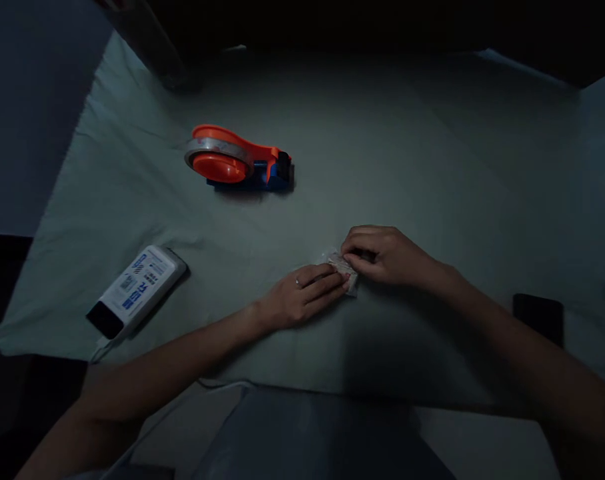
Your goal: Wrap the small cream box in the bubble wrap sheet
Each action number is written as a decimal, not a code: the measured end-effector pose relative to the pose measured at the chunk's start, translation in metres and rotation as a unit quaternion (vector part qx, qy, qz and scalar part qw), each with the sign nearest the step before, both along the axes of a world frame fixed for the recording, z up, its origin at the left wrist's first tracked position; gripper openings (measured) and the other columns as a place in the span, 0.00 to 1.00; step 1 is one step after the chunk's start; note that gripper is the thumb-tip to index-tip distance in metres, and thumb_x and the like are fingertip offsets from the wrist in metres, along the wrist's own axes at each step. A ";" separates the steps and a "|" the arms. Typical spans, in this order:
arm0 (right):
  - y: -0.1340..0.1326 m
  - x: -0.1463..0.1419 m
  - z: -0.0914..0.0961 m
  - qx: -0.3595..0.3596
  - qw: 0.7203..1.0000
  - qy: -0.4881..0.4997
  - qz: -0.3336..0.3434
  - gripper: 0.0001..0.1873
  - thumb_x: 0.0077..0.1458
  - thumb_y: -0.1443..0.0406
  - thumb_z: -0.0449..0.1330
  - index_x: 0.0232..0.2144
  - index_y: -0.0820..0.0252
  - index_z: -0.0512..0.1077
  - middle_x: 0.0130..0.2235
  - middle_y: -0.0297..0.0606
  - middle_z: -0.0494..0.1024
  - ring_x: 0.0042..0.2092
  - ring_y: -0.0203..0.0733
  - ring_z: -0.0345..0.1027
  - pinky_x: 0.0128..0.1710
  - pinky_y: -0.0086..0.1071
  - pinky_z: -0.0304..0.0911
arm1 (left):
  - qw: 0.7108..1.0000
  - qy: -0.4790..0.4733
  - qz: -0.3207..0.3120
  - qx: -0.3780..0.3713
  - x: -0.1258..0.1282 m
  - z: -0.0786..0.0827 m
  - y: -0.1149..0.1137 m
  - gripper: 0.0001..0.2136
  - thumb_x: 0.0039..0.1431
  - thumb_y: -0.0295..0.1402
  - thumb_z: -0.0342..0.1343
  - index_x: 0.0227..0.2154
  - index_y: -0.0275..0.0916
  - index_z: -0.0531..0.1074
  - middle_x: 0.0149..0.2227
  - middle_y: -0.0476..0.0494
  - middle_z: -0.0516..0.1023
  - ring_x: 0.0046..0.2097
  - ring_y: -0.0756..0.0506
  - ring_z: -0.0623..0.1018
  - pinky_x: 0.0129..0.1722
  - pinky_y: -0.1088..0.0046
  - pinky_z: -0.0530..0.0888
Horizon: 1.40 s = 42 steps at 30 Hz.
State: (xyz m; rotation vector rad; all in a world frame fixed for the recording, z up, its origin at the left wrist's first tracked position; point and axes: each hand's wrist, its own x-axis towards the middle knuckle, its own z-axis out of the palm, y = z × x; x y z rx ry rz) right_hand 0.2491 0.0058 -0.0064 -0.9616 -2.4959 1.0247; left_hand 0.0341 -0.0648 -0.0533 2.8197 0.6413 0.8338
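Observation:
A small, clear plastic packet [353, 283] with something beige inside lies on the cloth, partly covered by my fingers. My left hand [302, 295], a ring on one finger, rests with its fingers stretched out over the packet, pressing it against the cloth. At the packet's upper right edge, my right hand [377, 255] is closed in a pinch, thumb against forefinger. Its fingertips hide the exact spot they grip. What the packet contains is too dim to name.
An orange and blue tape dispenser [242, 160] with a tape roll stands up left on the green cloth [407, 153]. A white boxy device [138, 287] with a cable lies at left. Right of my forearm is a dark flat object [538, 317]. A cylinder [147, 40] stands far left.

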 end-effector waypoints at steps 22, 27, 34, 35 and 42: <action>0.008 -0.006 -0.008 -0.258 0.863 0.253 -0.353 0.09 0.51 0.59 0.60 0.29 0.59 0.69 0.24 0.31 0.71 0.24 0.31 0.64 0.23 0.27 0.61 | 0.938 -0.120 0.160 -0.282 0.015 0.021 0.007 0.17 0.55 0.32 0.55 0.48 0.37 0.64 0.47 0.38 0.71 0.51 0.42 0.70 0.51 0.60 0.69; -0.008 0.006 0.005 -0.085 0.943 0.097 -0.307 0.16 0.49 0.58 0.62 0.41 0.56 0.70 0.38 0.38 0.73 0.38 0.41 0.69 0.37 0.37 0.66 | 0.917 -0.121 0.153 -0.348 0.020 0.020 0.008 0.11 0.55 0.31 0.55 0.41 0.38 0.65 0.41 0.42 0.71 0.46 0.44 0.71 0.47 0.64 0.71; -0.007 0.014 -0.014 -0.165 0.950 0.053 -0.259 0.09 0.49 0.63 0.59 0.35 0.59 0.72 0.31 0.37 0.74 0.33 0.40 0.68 0.35 0.38 0.65 | 0.956 -0.129 0.078 -0.252 0.014 0.025 -0.010 0.04 0.58 0.27 0.53 0.36 0.38 0.65 0.36 0.43 0.72 0.43 0.46 0.71 0.45 0.66 0.71; -0.005 0.013 -0.015 -0.170 0.945 0.075 -0.268 0.06 0.50 0.64 0.58 0.32 0.59 0.72 0.30 0.36 0.74 0.32 0.39 0.67 0.35 0.37 0.65 | 0.964 -0.126 0.067 -0.224 0.013 0.024 -0.012 0.04 0.58 0.27 0.53 0.36 0.38 0.65 0.37 0.43 0.72 0.43 0.46 0.71 0.44 0.66 0.71; 0.002 0.003 -0.005 -0.082 0.902 0.185 -0.380 0.08 0.50 0.65 0.58 0.36 0.56 0.69 0.36 0.36 0.73 0.36 0.39 0.68 0.35 0.35 0.66 | 0.977 -0.119 0.111 -0.140 0.012 0.010 -0.020 0.07 0.55 0.25 0.52 0.37 0.39 0.64 0.37 0.42 0.70 0.43 0.44 0.72 0.42 0.63 0.73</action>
